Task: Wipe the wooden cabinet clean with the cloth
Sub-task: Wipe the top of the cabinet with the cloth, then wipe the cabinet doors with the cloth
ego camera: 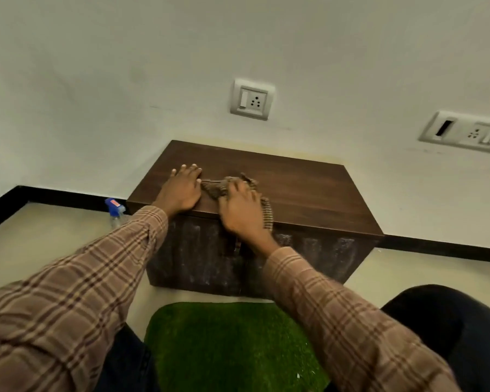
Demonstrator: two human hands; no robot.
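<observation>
A low dark wooden cabinet (309, 190) stands against the white wall, its front face dusty with pale smears. A brown checked cloth (219, 186) lies bunched on the cabinet top near the front edge, one end hanging over the edge at the right of my wrist. My right hand (242, 209) presses down on the cloth, fingers spread over it. My left hand (183, 186) rests flat on the bare wood just left of the cloth, fingers straight.
A spray bottle (115, 209) with a blue head stands on the floor left of the cabinet. A green grass mat (232, 346) lies on the floor before it. Two socket plates (252, 99) (467, 132) sit on the wall. My knee (447, 315) is at the right.
</observation>
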